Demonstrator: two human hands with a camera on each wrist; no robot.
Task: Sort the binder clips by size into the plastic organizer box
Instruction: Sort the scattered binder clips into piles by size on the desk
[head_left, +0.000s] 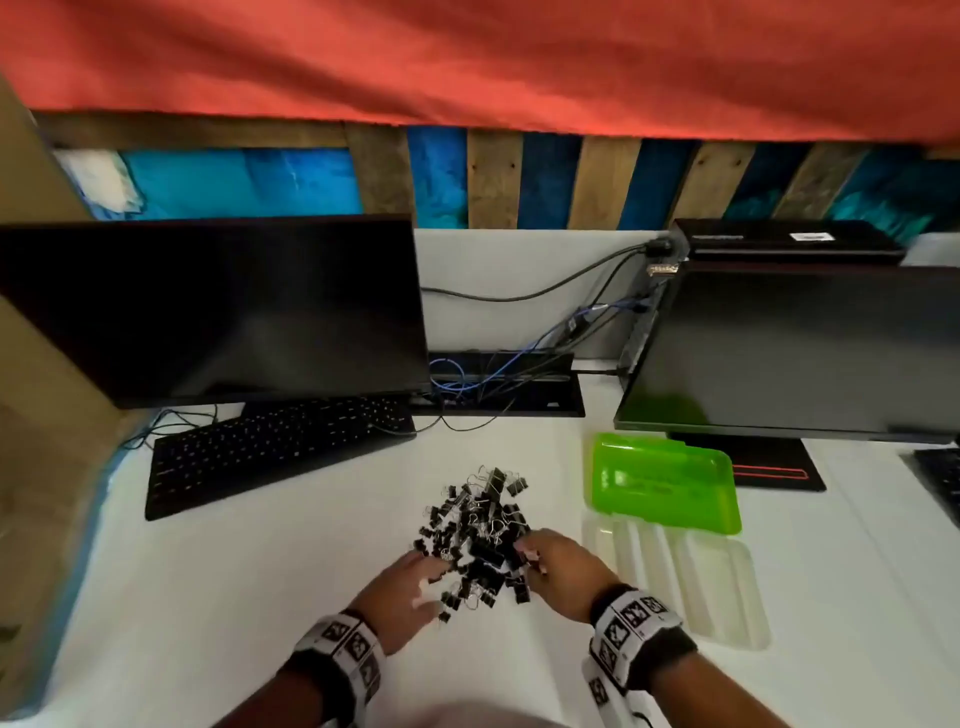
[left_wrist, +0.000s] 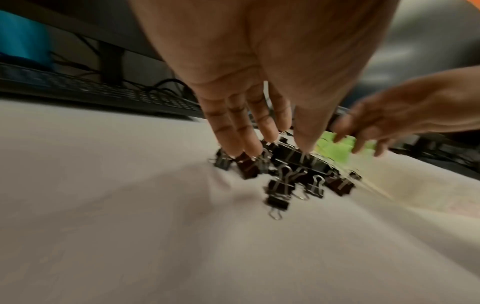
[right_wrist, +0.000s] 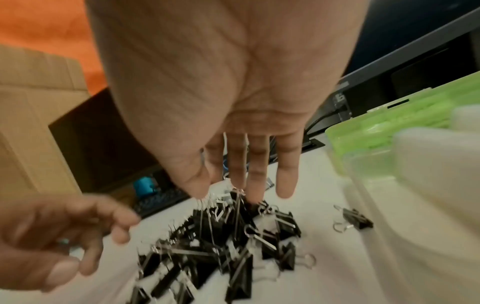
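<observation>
A heap of black binder clips (head_left: 475, 530) of mixed sizes lies on the white desk, straight ahead of me. My left hand (head_left: 421, 577) reaches into its near left side with fingers straight; its fingertips (left_wrist: 246, 148) touch clips. My right hand (head_left: 535, 558) comes in from the right, and its straight fingers (right_wrist: 257, 185) point down onto the heap (right_wrist: 221, 246); I see no clip gripped. The organizer box stands open at the right: a clear divided base (head_left: 675, 577) and a green lid (head_left: 665, 483) behind it. One stray clip (right_wrist: 353, 219) lies beside the base (right_wrist: 389, 195).
A black keyboard (head_left: 270, 447) sits at the left below a dark monitor (head_left: 208, 306). A second monitor (head_left: 800, 348) stands at the back right behind the green lid. Cables (head_left: 498, 374) run between them. A cardboard box (head_left: 41, 415) borders the desk's left edge.
</observation>
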